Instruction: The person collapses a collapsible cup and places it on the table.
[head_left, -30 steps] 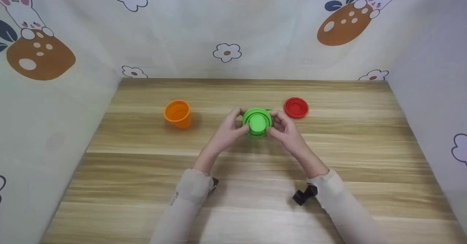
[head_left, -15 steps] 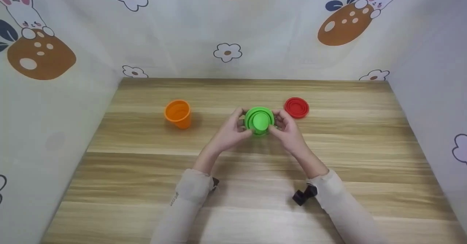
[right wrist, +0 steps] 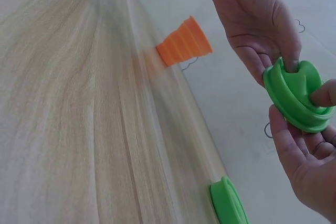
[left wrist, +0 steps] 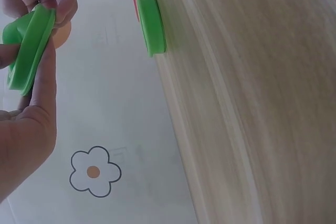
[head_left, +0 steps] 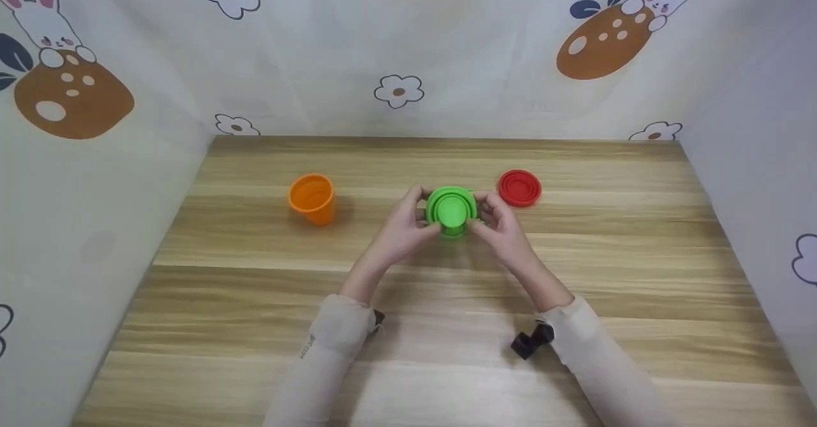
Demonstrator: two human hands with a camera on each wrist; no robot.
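A green collapsible cup [head_left: 452, 210], partly folded into rings, is held off the table between both hands with its small base turned up toward the head camera. My left hand [head_left: 405, 226] grips its left side, thumb against the stepped centre and fingers behind the rim. On the opposite side my right hand [head_left: 504, 229] pinches it the same way, as the right wrist view shows with both thumbs pressing the green cup [right wrist: 296, 95]. Behind it on the table lies a second flat green piece [left wrist: 151, 23], almost wholly hidden in the head view.
An orange cup [head_left: 312, 198] stands extended to the left. A flat, folded red cup [head_left: 519, 188] lies to the right, near the hands. The wood-grain table [head_left: 447, 350] meets a printed cloth wall [head_left: 319, 63] at its back edge.
The green cup shifts slightly right, then back left, and its tilt changes a little between the hands. Both hands keep their grip. The orange and red cups stay put.
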